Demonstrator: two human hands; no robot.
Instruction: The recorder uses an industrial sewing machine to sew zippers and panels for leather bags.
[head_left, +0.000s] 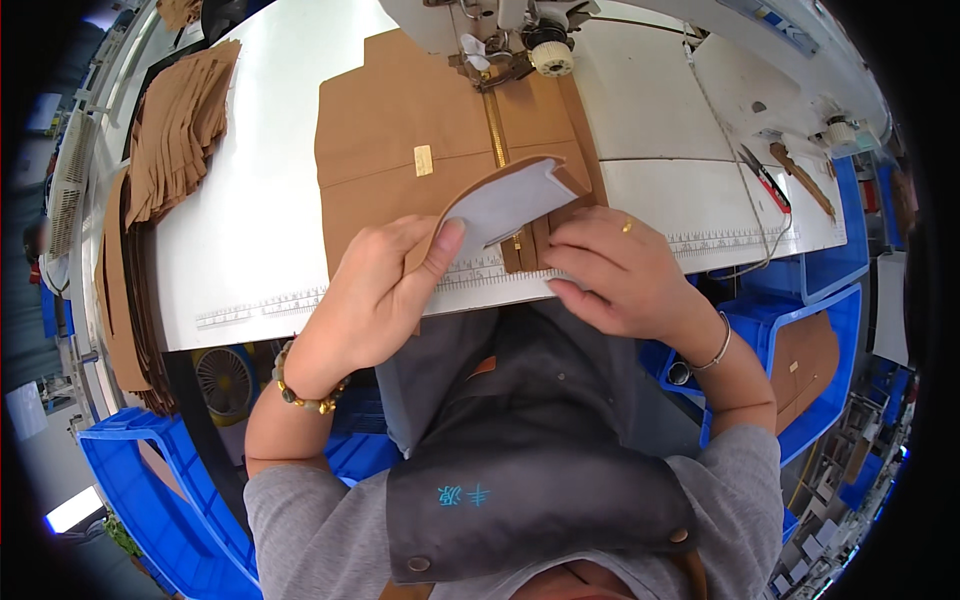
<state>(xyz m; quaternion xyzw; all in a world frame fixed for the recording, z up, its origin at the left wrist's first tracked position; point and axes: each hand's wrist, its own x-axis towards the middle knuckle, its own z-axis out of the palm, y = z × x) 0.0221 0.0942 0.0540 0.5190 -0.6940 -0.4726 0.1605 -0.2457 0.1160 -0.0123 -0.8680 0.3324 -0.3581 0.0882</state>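
Note:
A flat brown leather-like panel (370, 130) lies on the white sewing table, with a small gold label on it and a gold zipper (497, 130) running toward the sewing machine's needle area (490, 75). My left hand (385, 275) pinches the near edge of the panel, which is folded up so that its pale lining (505, 205) faces me. Beside the zipper's near end, my right hand (615, 265) has its fingers bent at the brown strip (524, 255); its fingertips are close to the strip's right side, and whether they grip it I cannot tell.
Stacked brown pieces (185, 130) lie at the table's left. Red-handled scissors (768, 182) and a brown-handled tool (803, 180) rest at the right. Blue bins (160, 500) stand below on both sides; the right one (850, 350) holds a brown panel. A ruler strip (260, 310) follows the table's front edge.

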